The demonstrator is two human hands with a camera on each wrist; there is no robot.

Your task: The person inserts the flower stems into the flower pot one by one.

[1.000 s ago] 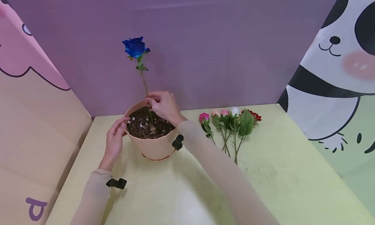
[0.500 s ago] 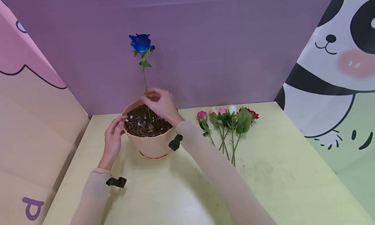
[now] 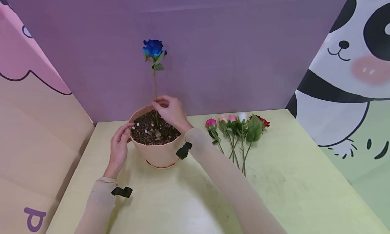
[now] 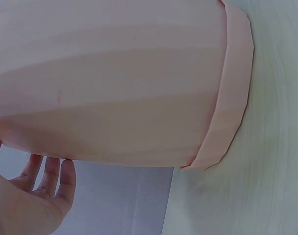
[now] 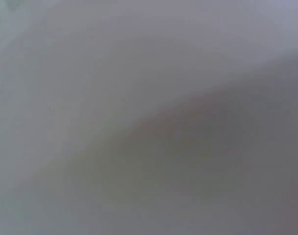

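Note:
A blue rose (image 3: 153,48) stands nearly upright in dark soil (image 3: 146,132) inside a pink flowerpot (image 3: 158,152). My right hand (image 3: 172,113) pinches its green stem low down, just above the soil, between thumb and fingers. At the pot's left rim, my left hand (image 3: 118,147) holds on with its fingertips and thumb. The left wrist view shows the pot's wall (image 4: 114,98) close up, with bent fingers of that hand (image 4: 36,200) against its side. The right wrist view is blurred and shows no clear object.
Several more flowers lie on the pale yellow table (image 3: 274,193) right of the pot: a magenta rose (image 3: 211,123), a white rose (image 3: 242,117), a red flower (image 3: 263,121) and pink ones. Behind stands a purple wall (image 3: 228,58). The pot sits on a saucer (image 3: 161,166).
The blue rose has swung from a leftward lean to nearly upright, its bloom moving right. My right hand stays at the stem, and my left hand stays on the pot's rim.

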